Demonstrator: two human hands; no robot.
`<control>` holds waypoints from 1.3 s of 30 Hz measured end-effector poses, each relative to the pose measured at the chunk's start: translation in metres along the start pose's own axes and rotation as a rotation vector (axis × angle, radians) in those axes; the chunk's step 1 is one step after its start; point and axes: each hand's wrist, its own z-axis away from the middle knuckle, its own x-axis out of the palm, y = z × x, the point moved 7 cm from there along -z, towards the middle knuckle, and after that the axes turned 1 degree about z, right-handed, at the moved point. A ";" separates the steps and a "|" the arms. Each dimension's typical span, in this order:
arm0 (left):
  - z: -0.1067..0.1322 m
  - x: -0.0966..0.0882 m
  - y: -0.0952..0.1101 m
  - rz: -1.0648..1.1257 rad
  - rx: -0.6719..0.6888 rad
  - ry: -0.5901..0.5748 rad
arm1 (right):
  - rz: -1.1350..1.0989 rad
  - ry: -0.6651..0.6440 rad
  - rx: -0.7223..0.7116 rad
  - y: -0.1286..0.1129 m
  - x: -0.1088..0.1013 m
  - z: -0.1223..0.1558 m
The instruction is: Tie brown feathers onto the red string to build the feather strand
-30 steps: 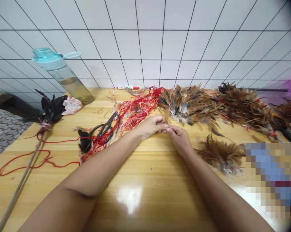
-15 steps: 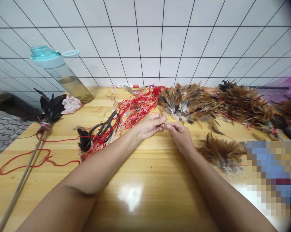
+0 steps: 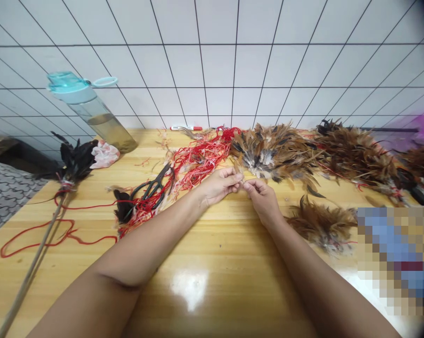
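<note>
My left hand point(image 3: 223, 185) is closed, its thumb and fingers pinched on what looks like a small brown feather point(image 3: 237, 166). My right hand point(image 3: 263, 197) meets it from the right, thumb and forefinger pinching the pale lower end of the same feather. Most of that feather is hidden by the fingers. Just behind the hands lies a big pile of brown feathers point(image 3: 278, 148). Tangled red string point(image 3: 201, 162) spreads behind my left hand and forearm. Black-handled scissors point(image 3: 154, 188) rest in the string, and a smaller feather bunch point(image 3: 321, 223) lies beside my right forearm.
On the left, black feathers point(image 3: 76, 159) are tied to a long stick point(image 3: 36, 267) with red string. A water bottle point(image 3: 104, 117) stands behind it, near a crumpled pink-white bag point(image 3: 105, 154). A marker point(image 3: 186, 128) lies by the tiled wall; more brown feathers point(image 3: 361, 152) fill the right.
Both hands stay together in nearly the same place, with only slight finger movement. The whole view has shifted down a little.
</note>
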 end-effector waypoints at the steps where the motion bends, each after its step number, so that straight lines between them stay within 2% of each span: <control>1: 0.000 -0.001 0.002 -0.010 0.014 0.014 | 0.002 0.017 0.002 0.000 -0.001 0.000; 6: 0.001 -0.004 0.012 -0.266 0.100 0.055 | 0.030 0.016 0.027 0.003 -0.002 -0.001; 10: 0.001 -0.002 0.012 -0.445 0.123 0.040 | 0.091 -0.021 -0.016 0.003 0.000 -0.003; 18: 0.000 0.000 0.005 -0.323 0.062 -0.055 | 0.103 -0.191 -0.031 0.001 0.007 -0.003; 26: -0.003 0.000 -0.002 -0.299 0.056 -0.072 | 0.066 -0.192 -0.017 0.001 0.007 -0.002; 30: -0.003 -0.003 0.005 -0.352 0.094 -0.063 | 0.057 -0.193 0.000 0.000 0.007 -0.001; 39: 0.005 0.002 0.025 -0.550 0.101 -0.095 | 0.067 -0.286 0.013 -0.005 0.010 0.000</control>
